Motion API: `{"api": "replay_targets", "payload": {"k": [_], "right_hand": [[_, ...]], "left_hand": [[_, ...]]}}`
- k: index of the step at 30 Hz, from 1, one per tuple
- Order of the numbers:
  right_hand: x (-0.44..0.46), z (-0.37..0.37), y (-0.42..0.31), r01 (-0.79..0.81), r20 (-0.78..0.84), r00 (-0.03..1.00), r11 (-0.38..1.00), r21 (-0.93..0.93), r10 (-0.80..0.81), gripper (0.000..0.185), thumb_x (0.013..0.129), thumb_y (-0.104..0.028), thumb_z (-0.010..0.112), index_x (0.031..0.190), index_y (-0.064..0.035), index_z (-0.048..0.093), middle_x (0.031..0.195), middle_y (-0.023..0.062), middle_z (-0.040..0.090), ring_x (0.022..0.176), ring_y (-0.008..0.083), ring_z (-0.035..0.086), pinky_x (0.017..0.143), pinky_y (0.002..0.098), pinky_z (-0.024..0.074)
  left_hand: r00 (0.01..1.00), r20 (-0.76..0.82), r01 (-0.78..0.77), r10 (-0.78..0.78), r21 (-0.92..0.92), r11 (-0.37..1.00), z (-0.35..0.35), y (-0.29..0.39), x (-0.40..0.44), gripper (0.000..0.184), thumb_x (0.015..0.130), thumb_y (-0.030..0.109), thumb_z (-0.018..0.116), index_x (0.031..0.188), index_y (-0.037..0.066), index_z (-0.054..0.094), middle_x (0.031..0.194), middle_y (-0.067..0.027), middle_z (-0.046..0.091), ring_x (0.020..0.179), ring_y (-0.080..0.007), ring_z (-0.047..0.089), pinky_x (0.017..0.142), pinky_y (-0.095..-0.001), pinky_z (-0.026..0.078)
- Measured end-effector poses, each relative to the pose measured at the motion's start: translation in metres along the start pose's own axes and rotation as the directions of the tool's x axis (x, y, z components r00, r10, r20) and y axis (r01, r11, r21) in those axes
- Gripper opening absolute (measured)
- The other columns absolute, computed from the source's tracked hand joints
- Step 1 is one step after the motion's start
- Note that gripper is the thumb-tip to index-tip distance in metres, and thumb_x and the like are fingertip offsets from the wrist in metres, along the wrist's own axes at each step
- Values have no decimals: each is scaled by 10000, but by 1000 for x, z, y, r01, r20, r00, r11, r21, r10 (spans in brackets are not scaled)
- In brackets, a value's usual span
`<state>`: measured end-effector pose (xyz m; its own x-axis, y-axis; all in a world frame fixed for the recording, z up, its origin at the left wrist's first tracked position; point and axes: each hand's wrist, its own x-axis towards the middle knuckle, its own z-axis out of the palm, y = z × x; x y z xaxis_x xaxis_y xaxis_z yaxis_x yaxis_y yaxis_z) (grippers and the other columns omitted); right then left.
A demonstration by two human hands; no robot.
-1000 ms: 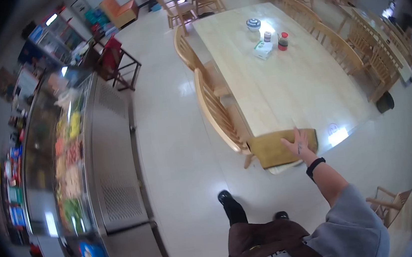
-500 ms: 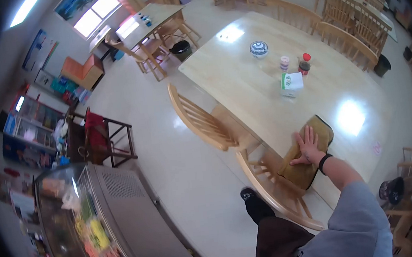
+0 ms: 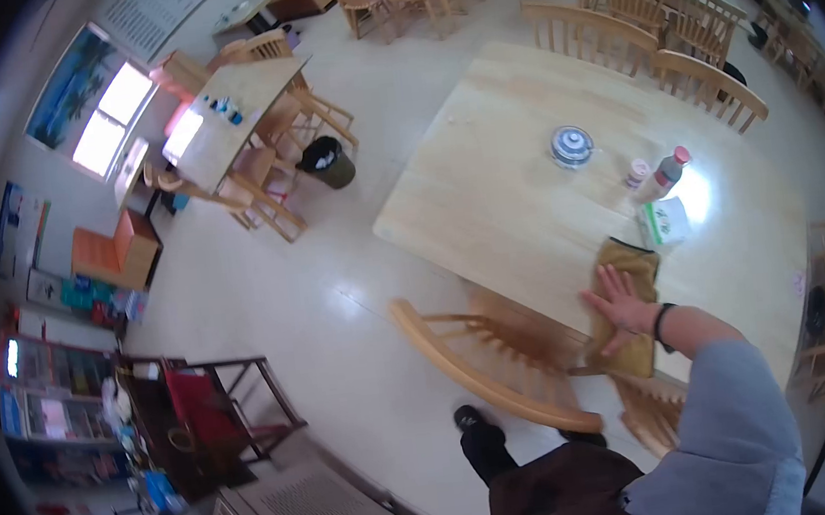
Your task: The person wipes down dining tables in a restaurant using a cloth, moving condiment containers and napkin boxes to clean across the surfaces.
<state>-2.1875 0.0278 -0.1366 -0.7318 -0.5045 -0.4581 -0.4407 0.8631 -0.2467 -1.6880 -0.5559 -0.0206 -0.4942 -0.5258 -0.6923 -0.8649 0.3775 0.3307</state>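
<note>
"As my right hand [image 3: 628, 313] lies flat on the cloth [image 3: 630, 258], fingers spread, it grips nothing."

"Where's the cloth?"

"Right of centre in the frame, at the edge of the table [image 3: 484, 170]."

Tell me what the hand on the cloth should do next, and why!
I'd say the right hand should slide the brown cloth a little to the left. The hand is lying on it with fingers spread, and bare table shows on that side, while the white-and-green packet sits close to the cloth's far end and might get bumped.
</note>
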Motion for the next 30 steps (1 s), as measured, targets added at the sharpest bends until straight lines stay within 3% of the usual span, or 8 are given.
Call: {"api": "replay_targets", "payload": {"k": [5,7,9,14,23,25,27,30], "right_hand": [[-21,-9,-21,-75,-178,978,978,192,110,1360,407,-669,848,1520,-114,298,1582,311,101,1481,461,88,1169,612,58],[-32,39,-14,-220,-259,933,965,146,252,1409,364,-624,874,1515,-67,284,1586,292,117,1484,440,102,1176,599,76],[-48,72,-12,-383,-198,872,877,290,447,1414,377,-622,869,1520,-55,260,1590,283,117,1488,433,87,1175,600,75],[-55,67,-17,-389,-161,881,875,288,445,1403,404,-650,840,1520,-42,247,1597,270,112,1490,435,72,1173,608,76],[-65,26,4,-226,-188,928,889,399,320,1033,631,-461,821,1466,-47,377,1578,249,207,1463,431,192,1169,559,194],[-75,52,30,-98,-245,949,921,376,201,975,663,-404,817,1461,-49,386,1572,243,233,1454,421,231,1168,521,243],[-89,47,41,-93,-218,956,907,412,197,867,745,-329,785,1463,-53,386,1576,229,239,1420,407,316,1147,470,324],[-129,78,79,-6,-421,896,953,304,140,690,859,-251,715,1454,-78,412,1563,194,297,1378,392,384,1125,455,357]], "left_hand": [[987,-162,3,10,81,997,-137,139,173,428,931,235,614,1266,-31,598,1201,-204,661,1081,-299,638,886,-428,520],[938,-243,-226,247,110,968,-155,121,268,426,935,207,607,1292,-24,580,1229,-198,647,1126,-285,608,894,-431,518],[945,-127,-326,302,-265,908,-163,166,311,341,909,191,680,1202,27,613,1043,-119,717,982,-195,688,836,-319,548],[926,180,-333,333,-30,942,-117,275,327,392,920,230,680,1262,59,594,1081,-85,701,1017,-168,667,857,-309,540],[880,440,-299,181,214,930,-31,235,344,379,924,270,660,1243,69,619,1038,-109,712,991,-177,668,868,-333,533],[887,387,-314,252,106,943,-22,186,378,375,924,265,654,1231,53,620,1029,-127,715,989,-178,670,875,-340,528],[902,241,-425,359,342,838,-36,274,292,340,935,234,642,1206,29,624,1040,-128,712,973,-175,668,874,-332,524],[842,161,-531,515,82,843,-48,241,269,306,944,137,622,1228,28,593,1078,-83,669,963,-173,632,852,-332,523]]}}
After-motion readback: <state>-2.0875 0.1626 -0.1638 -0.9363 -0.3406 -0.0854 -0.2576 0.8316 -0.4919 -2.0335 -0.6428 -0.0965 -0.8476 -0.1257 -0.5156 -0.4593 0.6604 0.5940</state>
